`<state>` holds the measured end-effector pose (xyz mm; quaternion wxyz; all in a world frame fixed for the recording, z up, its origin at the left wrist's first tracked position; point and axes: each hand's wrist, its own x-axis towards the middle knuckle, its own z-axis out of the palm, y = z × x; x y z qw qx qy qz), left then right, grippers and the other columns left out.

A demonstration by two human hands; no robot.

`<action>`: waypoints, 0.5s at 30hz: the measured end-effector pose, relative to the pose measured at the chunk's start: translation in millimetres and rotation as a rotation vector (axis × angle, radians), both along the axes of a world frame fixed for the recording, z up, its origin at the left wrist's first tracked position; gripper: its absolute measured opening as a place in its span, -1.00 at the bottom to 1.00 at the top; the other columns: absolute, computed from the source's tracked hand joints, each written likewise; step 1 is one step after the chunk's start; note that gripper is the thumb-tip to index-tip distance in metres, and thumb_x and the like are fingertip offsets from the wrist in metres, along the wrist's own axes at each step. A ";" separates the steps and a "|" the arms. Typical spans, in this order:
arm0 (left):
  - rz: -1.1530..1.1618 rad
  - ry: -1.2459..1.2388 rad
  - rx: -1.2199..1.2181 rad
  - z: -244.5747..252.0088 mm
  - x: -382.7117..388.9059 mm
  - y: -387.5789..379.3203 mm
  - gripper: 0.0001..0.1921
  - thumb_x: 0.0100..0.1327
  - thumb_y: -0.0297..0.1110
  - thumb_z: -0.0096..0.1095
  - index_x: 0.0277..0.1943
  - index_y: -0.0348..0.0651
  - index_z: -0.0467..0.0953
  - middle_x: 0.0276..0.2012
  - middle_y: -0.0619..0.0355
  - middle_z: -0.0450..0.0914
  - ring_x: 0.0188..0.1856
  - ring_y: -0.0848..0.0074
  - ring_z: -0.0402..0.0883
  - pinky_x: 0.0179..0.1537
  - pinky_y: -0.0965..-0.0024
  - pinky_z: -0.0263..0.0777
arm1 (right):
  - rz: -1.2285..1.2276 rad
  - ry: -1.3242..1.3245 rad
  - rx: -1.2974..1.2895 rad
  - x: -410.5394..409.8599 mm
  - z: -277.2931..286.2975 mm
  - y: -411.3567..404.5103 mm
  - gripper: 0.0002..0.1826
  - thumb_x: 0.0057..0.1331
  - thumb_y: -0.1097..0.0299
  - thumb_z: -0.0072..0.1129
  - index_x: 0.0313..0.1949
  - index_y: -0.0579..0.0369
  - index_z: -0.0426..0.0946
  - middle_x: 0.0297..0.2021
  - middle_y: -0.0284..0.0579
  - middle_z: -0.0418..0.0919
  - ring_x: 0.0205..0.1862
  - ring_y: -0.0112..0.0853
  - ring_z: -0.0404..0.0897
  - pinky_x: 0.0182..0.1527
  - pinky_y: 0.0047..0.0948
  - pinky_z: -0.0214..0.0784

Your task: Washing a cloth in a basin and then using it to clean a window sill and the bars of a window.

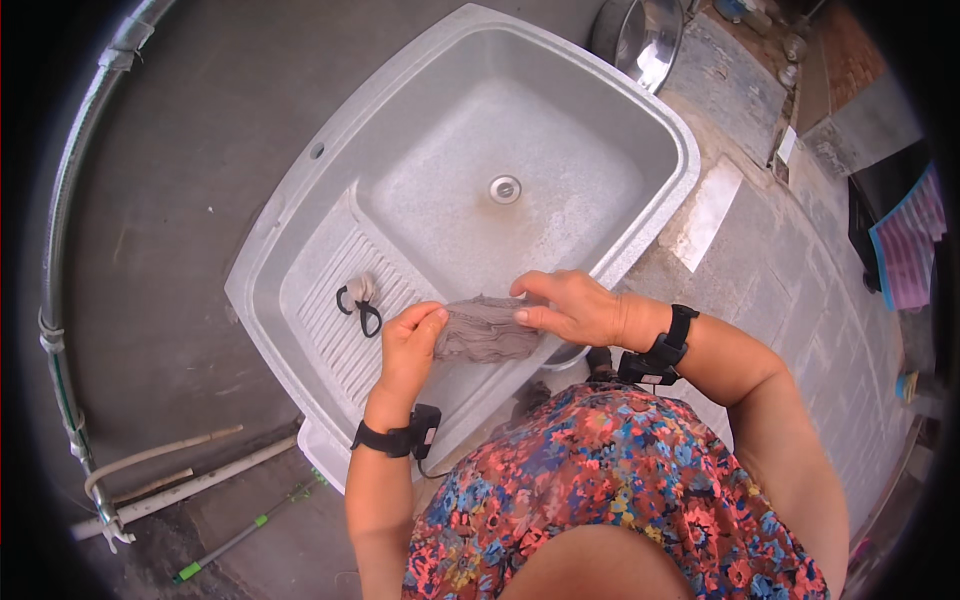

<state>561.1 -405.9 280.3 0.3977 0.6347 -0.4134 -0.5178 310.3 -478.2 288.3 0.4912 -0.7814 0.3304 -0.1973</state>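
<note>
A thin, crinkled grey-brown cloth [486, 330] spans the space between my hands, above the sink's near rim. My left hand [411, 337] pinches its left end between thumb and fingers. At the right end, my right hand [574, 304] has its thumb against the fabric and its index finger raised; its other fingers are partly hidden. Below and left of the cloth, a small bunched beige cloth with black loops [363, 291] lies on the ribbed washboard [330, 334] of the grey laundry sink [450, 142].
The basin has a metal drain [505, 189]. Behind the sink's far right corner leans a shiny metal bowl [646, 45]. A pipe [60, 225] runs along the left wall. A green-and-grey pole [232, 541] lies at lower left, and a striped pink cloth [907, 244] hangs at right.
</note>
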 end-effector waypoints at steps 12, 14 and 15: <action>0.033 -1.428 -0.352 -66.8 68.5 2.5 -0.87 0.06 -0.43 0.10 -0.37 -0.29 0.53 0.18 -0.13 0.32 0.21 0.03 0.29 0.07 0.04 0.24 | 0.296 0.451 -0.507 -20.3 -35.6 -10.9 -0.67 0.32 0.16 -0.07 -0.47 0.12 0.47 -0.57 -0.04 0.54 -0.44 -0.06 0.55 -0.21 -0.15 0.37; 0.119 -1.240 -0.295 -81.9 68.2 -3.5 -0.85 0.06 -0.44 0.08 -0.35 -0.31 0.52 0.24 -0.16 0.23 0.27 -0.01 0.20 0.10 0.00 0.21 | 0.310 0.492 -0.484 -19.1 -35.3 -12.6 -0.68 0.32 0.17 -0.07 -0.47 0.12 0.48 -0.55 -0.03 0.55 -0.41 -0.07 0.56 -0.20 -0.15 0.38; 0.153 -1.193 -0.321 -89.0 68.7 -4.8 -0.84 0.06 -0.44 0.06 -0.32 -0.32 0.51 0.23 -0.17 0.24 0.27 0.00 0.20 0.11 0.00 0.20 | 0.323 0.523 -0.460 -18.6 -35.2 -13.5 -0.68 0.32 0.18 -0.08 -0.47 0.12 0.48 -0.53 -0.01 0.56 -0.39 -0.08 0.57 -0.20 -0.16 0.38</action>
